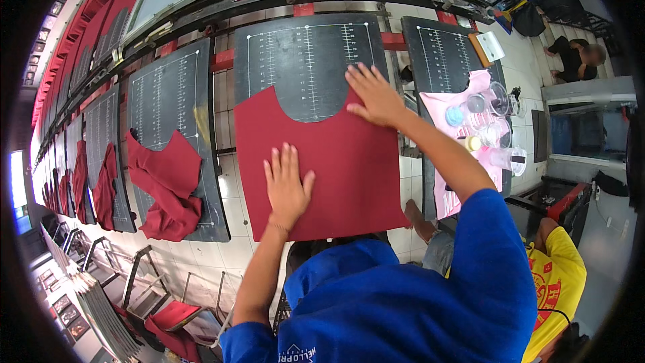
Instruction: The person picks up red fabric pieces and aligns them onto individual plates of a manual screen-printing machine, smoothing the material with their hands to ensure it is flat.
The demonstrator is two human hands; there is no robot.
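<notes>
So both hands are palms-down here, nothing pinched. The left hand (287, 185) lies flat on the maroon fabric panel (336, 181), fingers close together and thumb sticking out. The right hand (375, 97) is spread wider, up on the panel's right shoulder corner, with fingertips reaching past the fabric onto the black board (275, 54). My guess is that flat palms spread the pressure and smooth the cloth without bunching it.

The panel itself is right under both hands, with its scooped neckline dipping between them. Beyond the fingertips the board shows white ruled marks, which look handy for lining up edges.

Way off to the left of the left hand, there's a crumpled maroon piece (164, 188) on the next board (168, 87), looks just dropped there loosely. Past the right forearm, pink fabric (447, 195) has clear plastic tubs (500, 97) sitting on it, maybe just parked in reach. Someone in a yellow shirt (568, 262) is behind the right elbow.
</notes>
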